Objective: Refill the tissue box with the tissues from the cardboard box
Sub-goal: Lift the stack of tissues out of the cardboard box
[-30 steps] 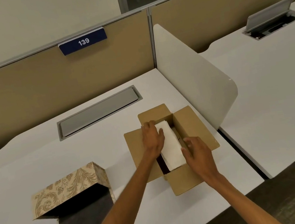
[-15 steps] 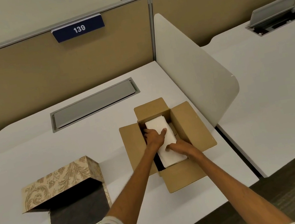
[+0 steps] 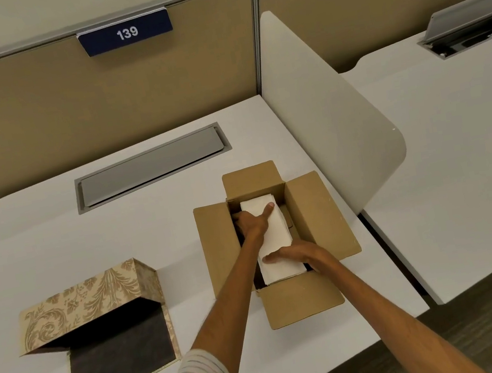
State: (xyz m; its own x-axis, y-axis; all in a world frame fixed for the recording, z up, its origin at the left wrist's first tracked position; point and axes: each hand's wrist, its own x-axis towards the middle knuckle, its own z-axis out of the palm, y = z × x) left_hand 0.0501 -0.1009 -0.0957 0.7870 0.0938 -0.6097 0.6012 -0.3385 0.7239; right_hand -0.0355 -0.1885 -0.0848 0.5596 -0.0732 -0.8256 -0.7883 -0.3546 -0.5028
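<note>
Fingers of left hand (image 3: 252,222) now dug down the far-left flank of the tissues (image 3: 275,240), thumb on top; right hand (image 3: 298,254), a second ago at the rim, now flat across near end. Stack inside cardboard box (image 3: 321,216), clamped, not lifted. Tissue box (image 3: 88,305) open, well left. Lift likely next.

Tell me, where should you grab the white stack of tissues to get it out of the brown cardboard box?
Probably by its two long sides, coming down from above. The white stack of tissues lies flat and long in the open brown cardboard box, so only the top is free. The left hand and right hand already rest there.
</note>
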